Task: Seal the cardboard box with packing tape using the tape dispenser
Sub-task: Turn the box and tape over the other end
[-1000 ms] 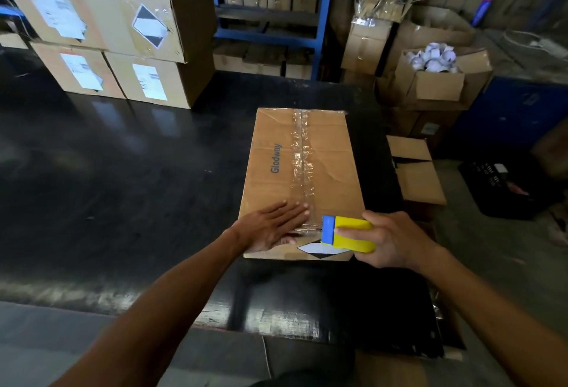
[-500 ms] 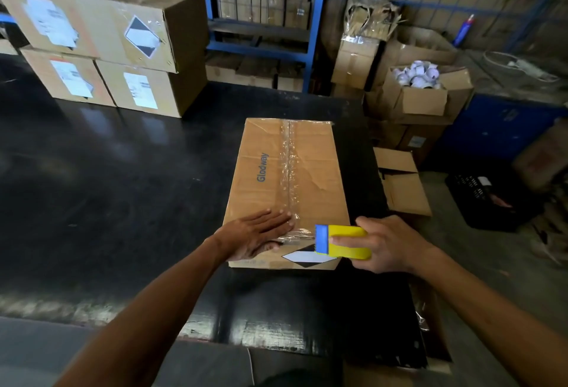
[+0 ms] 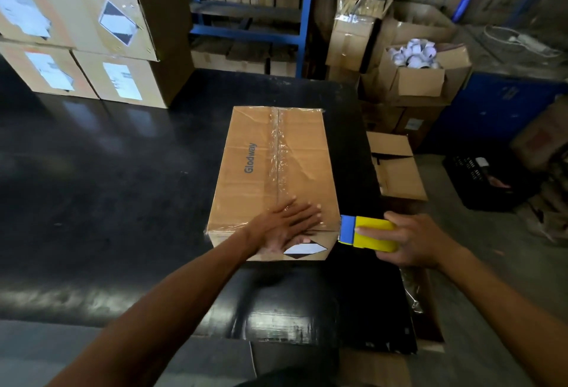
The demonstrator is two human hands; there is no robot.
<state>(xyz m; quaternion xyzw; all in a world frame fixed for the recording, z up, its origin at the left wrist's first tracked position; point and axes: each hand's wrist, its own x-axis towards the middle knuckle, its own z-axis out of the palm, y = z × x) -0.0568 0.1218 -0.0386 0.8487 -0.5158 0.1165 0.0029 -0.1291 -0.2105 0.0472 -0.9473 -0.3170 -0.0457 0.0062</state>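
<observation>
A brown cardboard box (image 3: pixel 252 165) marked "Glodway" lies on the black table (image 3: pixel 107 177), with clear tape running along its centre seam and a second strip across its near end. My left hand (image 3: pixel 289 227) lies flat with spread fingers on the box's near end, over the cross strip. My right hand (image 3: pixel 421 242) grips the yellow and blue tape dispenser (image 3: pixel 368 233), whose blue end sits at the box's near right corner.
Stacked labelled cartons (image 3: pixel 92 39) stand at the table's far left. Blue shelving (image 3: pixel 249 15) is behind. To the right, beyond the table edge, are an open flap box (image 3: pixel 396 165), a box of white rolls (image 3: pixel 415 70) and a black crate (image 3: pixel 482 180).
The dispenser has moved right, from over the box's near end to just past its right corner. My left hand has slid further onto the box top. The view has shifted.
</observation>
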